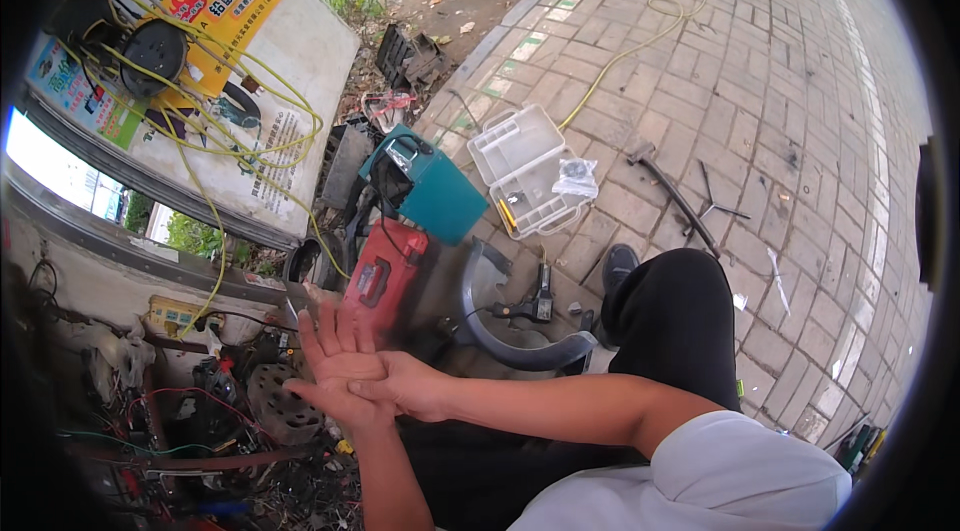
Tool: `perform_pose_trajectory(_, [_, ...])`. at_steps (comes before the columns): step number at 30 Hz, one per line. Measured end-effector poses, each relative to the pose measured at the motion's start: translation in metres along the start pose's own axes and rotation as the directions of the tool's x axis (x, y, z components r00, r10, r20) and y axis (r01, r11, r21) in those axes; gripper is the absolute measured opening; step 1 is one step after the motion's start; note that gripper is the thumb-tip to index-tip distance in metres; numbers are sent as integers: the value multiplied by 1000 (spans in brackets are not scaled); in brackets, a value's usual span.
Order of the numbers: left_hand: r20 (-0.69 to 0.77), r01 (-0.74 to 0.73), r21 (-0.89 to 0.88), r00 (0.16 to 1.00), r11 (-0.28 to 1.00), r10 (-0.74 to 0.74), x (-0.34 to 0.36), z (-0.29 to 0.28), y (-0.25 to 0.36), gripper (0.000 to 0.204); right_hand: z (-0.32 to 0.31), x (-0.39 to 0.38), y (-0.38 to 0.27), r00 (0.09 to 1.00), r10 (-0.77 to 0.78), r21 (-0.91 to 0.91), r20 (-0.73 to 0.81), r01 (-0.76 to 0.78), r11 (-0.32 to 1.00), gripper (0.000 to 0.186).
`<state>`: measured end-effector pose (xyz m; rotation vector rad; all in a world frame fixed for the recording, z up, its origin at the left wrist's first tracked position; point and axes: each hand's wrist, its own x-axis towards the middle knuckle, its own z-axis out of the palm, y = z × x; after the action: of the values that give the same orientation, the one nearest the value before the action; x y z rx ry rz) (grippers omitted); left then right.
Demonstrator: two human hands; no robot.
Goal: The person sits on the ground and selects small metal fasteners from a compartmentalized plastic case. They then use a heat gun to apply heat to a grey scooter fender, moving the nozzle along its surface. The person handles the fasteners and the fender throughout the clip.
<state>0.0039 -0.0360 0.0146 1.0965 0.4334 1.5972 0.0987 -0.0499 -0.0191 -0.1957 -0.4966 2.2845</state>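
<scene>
The left grip (pixel 345 367) is spread wide, palm up; the right grip (pixel 408 387) clasps its palm's heel. Just beyond them stands a red plastic box-shaped case (pixel 398 273); left, a round grey perforated disc (pixel 284 411).

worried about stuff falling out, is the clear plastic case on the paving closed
No, the clear plastic case lies open on the paving, its insides showing.

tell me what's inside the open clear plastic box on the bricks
The open clear box holds a small clear bag on the right and a slim yellow item at the lower left. Whatever lies beneath the bag is covered; its contents are unclear.
</scene>
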Motion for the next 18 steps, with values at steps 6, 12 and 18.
perform_pose_trajectory(6, [-169, -127, 443, 960, 887, 222, 5, 51, -19, 98, 11, -16, -26, 991, -63, -198, -119, 39, 980, 47])
perform_pose_trajectory(12, [-350, 147, 75, 930, 986, -112, 28, 63, -1, 119, 9, -32, -24, 982, -83, 279, 171, 33, 960, 48])
perform_pose_trajectory(18, [-198, 28, 322, 979, 946, 38, 24, 31, -35, 121, -11, -9, -16, 975, -221, 32, -40, 222, 975, 53])
